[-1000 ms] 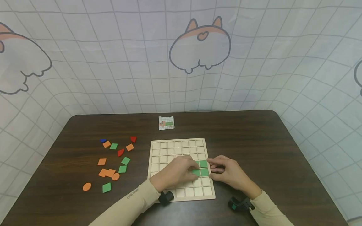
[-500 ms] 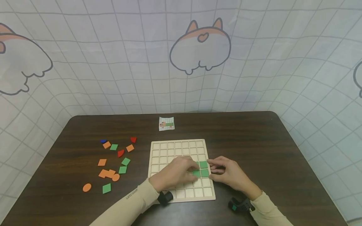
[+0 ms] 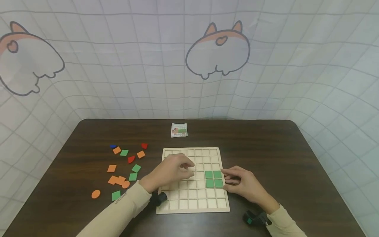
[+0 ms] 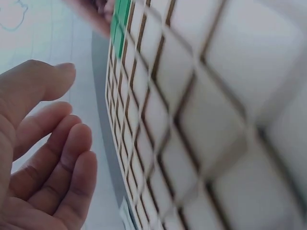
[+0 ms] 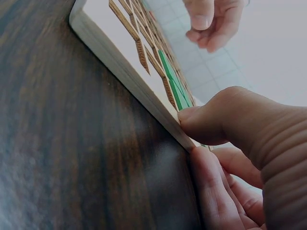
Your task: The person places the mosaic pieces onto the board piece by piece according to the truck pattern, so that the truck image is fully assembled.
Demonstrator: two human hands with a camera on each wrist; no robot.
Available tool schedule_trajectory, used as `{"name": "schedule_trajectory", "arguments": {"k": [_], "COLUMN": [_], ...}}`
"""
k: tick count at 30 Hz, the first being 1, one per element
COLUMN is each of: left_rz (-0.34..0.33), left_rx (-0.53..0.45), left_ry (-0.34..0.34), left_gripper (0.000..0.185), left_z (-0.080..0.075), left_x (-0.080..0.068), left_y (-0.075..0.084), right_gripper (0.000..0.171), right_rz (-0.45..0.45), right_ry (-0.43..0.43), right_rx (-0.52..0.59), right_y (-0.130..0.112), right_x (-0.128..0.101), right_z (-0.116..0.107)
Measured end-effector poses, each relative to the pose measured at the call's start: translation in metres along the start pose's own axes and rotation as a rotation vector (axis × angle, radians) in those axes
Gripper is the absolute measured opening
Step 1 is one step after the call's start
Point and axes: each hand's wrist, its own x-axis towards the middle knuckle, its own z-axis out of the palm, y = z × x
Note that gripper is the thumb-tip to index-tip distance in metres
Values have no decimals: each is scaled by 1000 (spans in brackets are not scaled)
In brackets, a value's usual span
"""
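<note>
A pale wooden grid board (image 3: 192, 203) lies on the table, with several green square tiles (image 3: 209, 183) forming a block near its right side. My left hand (image 3: 170, 169) hovers over the left half of the board, holding nothing. In the left wrist view its fingers (image 4: 79, 177) are loosely curled, with the thumb apart from them. My right hand (image 3: 248, 184) holds the board's right edge beside the green tiles. The right wrist view shows the thumb (image 5: 206, 120) on the rim and the fingers (image 5: 208, 177) against the side.
Loose tiles lie left of the board: orange squares (image 3: 111, 168), green diamonds (image 3: 133, 177), orange discs (image 3: 96, 194), red pieces (image 3: 131, 159) and a blue piece (image 3: 113, 146). Behind the board is a small printed pattern card (image 3: 179, 130) on the dark table (image 3: 266, 144). A patterned curtain (image 3: 142, 65) hangs behind.
My left hand has lifted off the green tiles and moved left, uncovering them. The right hand stays at the board's edge. The head view has shifted slightly.
</note>
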Motion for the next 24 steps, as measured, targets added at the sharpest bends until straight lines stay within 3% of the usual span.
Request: {"name": "schedule_trajectory", "arguments": {"k": [8,15,24], "left_rz": [-107,-115,-169], "left_rx": [-21,33,52], "left_ry": [82,163,170], "left_gripper": [31,30,32], "left_z": [-39,-66,-92], "left_x": [-21,-38,-59], "left_y": [-31,-63,-97], "right_gripper": [56,56,55], "right_rz": [-10,-22,-27], "right_ry": [4,9,9], "right_rx": [-3,-27,-39], "right_y": [0,0,2], "right_x": [0,-2,-1], "right_z": [0,-2,1]}}
